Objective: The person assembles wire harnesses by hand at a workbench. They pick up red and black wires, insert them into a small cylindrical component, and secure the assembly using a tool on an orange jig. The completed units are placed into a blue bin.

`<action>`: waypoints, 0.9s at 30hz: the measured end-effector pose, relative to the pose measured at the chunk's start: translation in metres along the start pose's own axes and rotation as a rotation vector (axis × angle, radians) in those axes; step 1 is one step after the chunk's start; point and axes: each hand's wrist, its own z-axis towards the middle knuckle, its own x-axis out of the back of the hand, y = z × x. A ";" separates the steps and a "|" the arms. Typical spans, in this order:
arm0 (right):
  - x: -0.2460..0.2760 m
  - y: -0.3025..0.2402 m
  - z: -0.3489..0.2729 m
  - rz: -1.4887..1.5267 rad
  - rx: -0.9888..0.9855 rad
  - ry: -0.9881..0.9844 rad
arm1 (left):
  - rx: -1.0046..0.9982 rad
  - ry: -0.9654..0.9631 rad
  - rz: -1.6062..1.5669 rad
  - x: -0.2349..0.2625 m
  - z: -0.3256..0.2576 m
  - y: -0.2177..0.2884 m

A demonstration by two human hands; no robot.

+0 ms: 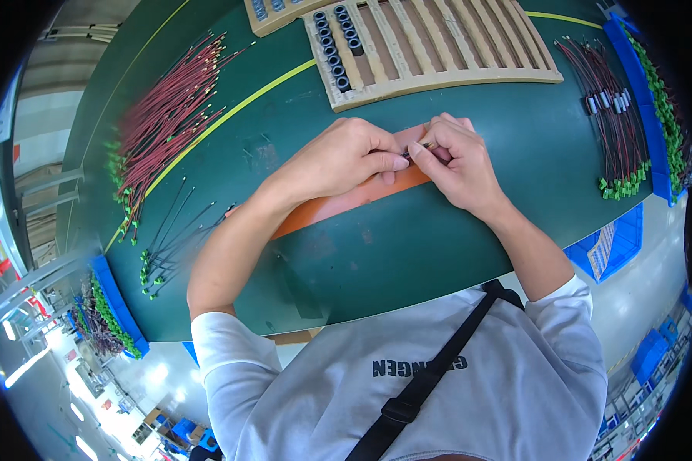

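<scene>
My left hand (344,160) and my right hand (461,163) meet fingertip to fingertip above an orange strip (323,209) lying on the green table (377,253). Both hands are closed in a pinch. Between them shows a small dark piece with a brassy bit near the right fingers; it is too small and too covered to name. Left of my left forearm lie several loose black wires (178,230) with green connectors.
A slotted wooden rack (446,80) with dark ring-ended cylinders (338,55) stands at the far side. Red wires (173,107) are heaped at left. At right lie wires with white cylinders (609,104), beside a blue bin (644,115) of green connectors. Another blue bin (120,307) is at lower left.
</scene>
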 end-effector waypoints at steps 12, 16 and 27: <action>0.000 0.000 0.007 0.096 -0.099 0.037 | 0.087 0.054 -0.173 -0.008 0.006 0.000; -0.001 -0.003 0.011 0.230 -0.245 0.057 | 0.041 0.037 -0.232 -0.007 0.002 -0.007; -0.004 0.000 0.005 0.125 -0.134 0.177 | 0.042 0.046 -0.207 -0.004 0.006 -0.002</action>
